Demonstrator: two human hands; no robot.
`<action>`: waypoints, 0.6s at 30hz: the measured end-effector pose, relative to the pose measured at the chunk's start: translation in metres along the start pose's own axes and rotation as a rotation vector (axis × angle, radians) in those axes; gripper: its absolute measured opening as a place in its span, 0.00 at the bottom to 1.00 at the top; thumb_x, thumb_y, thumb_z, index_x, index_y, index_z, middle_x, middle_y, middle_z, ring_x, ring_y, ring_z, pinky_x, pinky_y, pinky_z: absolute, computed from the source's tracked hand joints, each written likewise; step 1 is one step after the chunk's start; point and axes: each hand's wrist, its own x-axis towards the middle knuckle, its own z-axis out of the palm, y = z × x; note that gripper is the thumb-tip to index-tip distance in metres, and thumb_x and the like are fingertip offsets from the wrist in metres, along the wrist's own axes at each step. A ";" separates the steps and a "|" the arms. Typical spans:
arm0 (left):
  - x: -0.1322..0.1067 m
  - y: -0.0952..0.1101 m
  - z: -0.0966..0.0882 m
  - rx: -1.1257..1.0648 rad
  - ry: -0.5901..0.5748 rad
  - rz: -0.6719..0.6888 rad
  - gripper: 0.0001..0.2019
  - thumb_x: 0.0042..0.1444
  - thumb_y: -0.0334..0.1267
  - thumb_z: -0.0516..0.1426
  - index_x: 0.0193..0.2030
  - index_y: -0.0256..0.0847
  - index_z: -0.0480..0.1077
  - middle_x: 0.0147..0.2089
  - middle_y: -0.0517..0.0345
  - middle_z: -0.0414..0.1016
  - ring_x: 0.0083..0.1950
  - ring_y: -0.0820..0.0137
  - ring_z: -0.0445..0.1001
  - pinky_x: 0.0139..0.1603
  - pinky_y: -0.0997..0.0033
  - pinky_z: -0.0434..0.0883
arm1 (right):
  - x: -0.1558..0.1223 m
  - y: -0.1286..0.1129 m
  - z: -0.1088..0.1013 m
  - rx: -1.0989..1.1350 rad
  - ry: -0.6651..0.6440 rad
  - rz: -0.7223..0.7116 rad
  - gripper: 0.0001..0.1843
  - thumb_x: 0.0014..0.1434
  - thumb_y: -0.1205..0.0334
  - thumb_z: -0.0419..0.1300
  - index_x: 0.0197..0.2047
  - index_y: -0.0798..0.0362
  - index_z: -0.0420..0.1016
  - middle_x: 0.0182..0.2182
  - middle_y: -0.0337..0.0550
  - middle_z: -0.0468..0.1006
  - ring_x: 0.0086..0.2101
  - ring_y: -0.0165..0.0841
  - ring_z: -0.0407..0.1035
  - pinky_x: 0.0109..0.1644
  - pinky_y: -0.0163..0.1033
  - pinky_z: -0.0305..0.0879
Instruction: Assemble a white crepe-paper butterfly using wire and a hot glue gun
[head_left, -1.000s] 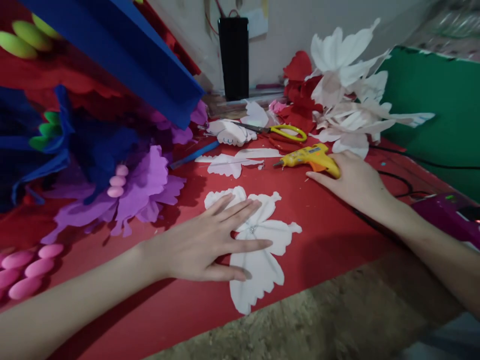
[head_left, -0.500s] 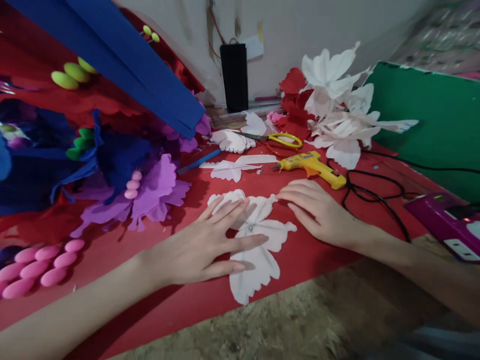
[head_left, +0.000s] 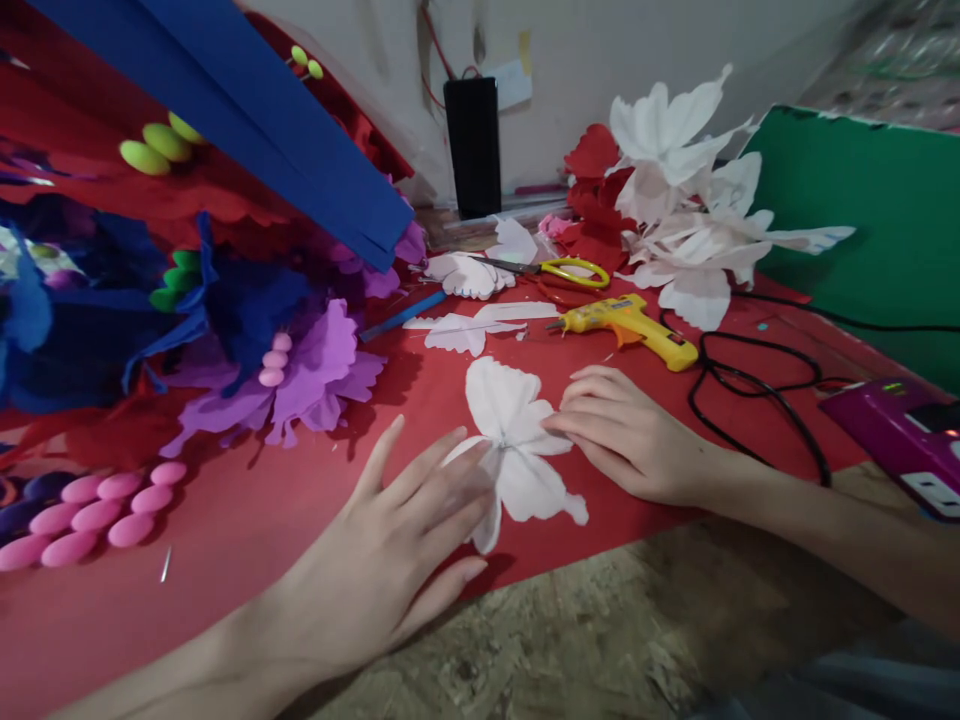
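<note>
A white foam flower point(head_left: 514, 425) of several petals rests on the red sheet point(head_left: 247, 510), its petals gathered and partly raised off the surface. My left hand point(head_left: 390, 545) has its fingers spread and holds the flower's left petals, which blur against the fingertips. My right hand point(head_left: 634, 435) comes in from the right with its fingers together, and its fingertips grip the right petal near the flower's middle. A yellow glue gun point(head_left: 630, 325) lies just beyond my right hand, untouched.
Yellow-handled scissors point(head_left: 574, 270) and loose white petals point(head_left: 465, 330) lie behind. A black cord point(head_left: 750, 385) loops right toward a purple device point(head_left: 892, 425). White and red flowers point(head_left: 690, 210) stand before a green sheet point(head_left: 862, 220). Purple flower point(head_left: 315, 370), blue sheet point(head_left: 262, 130), pink beads point(head_left: 97, 510) crowd the left.
My right hand left the glue gun and came to the white flower. The flower, flat under my left palm before, is now gathered and lifted between both hands.
</note>
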 end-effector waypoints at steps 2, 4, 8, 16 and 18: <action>-0.002 -0.001 0.000 0.009 0.025 -0.024 0.18 0.66 0.41 0.43 0.50 0.41 0.71 0.59 0.57 0.70 0.63 0.64 0.62 0.71 0.59 0.29 | 0.001 -0.004 -0.001 0.029 0.025 -0.031 0.11 0.60 0.72 0.48 0.41 0.60 0.70 0.33 0.44 0.74 0.38 0.30 0.62 0.50 0.43 0.62; -0.001 -0.003 0.000 0.030 0.050 -0.057 0.18 0.66 0.40 0.43 0.50 0.38 0.71 0.56 0.56 0.73 0.59 0.64 0.66 0.71 0.59 0.30 | 0.001 -0.008 -0.002 0.098 0.041 -0.075 0.09 0.59 0.73 0.49 0.40 0.60 0.69 0.33 0.43 0.74 0.38 0.29 0.63 0.50 0.42 0.61; -0.001 -0.010 0.002 0.063 0.051 -0.119 0.18 0.65 0.40 0.43 0.49 0.38 0.71 0.53 0.54 0.75 0.57 0.63 0.69 0.71 0.61 0.31 | 0.003 -0.014 -0.006 0.256 -0.011 -0.148 0.11 0.58 0.73 0.47 0.40 0.59 0.69 0.36 0.42 0.76 0.41 0.29 0.65 0.51 0.39 0.62; 0.002 -0.009 0.004 -0.073 -0.165 0.009 0.20 0.65 0.42 0.45 0.61 0.39 0.61 0.66 0.44 0.60 0.68 0.56 0.56 0.64 0.49 0.60 | 0.004 -0.014 -0.003 -0.005 -0.086 -0.120 0.18 0.62 0.70 0.45 0.49 0.63 0.71 0.52 0.44 0.71 0.53 0.32 0.62 0.58 0.39 0.61; 0.009 -0.011 0.002 -0.113 -0.189 0.026 0.21 0.65 0.43 0.45 0.60 0.38 0.63 0.66 0.40 0.59 0.68 0.54 0.55 0.62 0.50 0.64 | 0.005 -0.016 -0.001 -0.034 -0.062 -0.082 0.18 0.61 0.71 0.45 0.48 0.63 0.72 0.51 0.44 0.71 0.53 0.31 0.63 0.58 0.38 0.63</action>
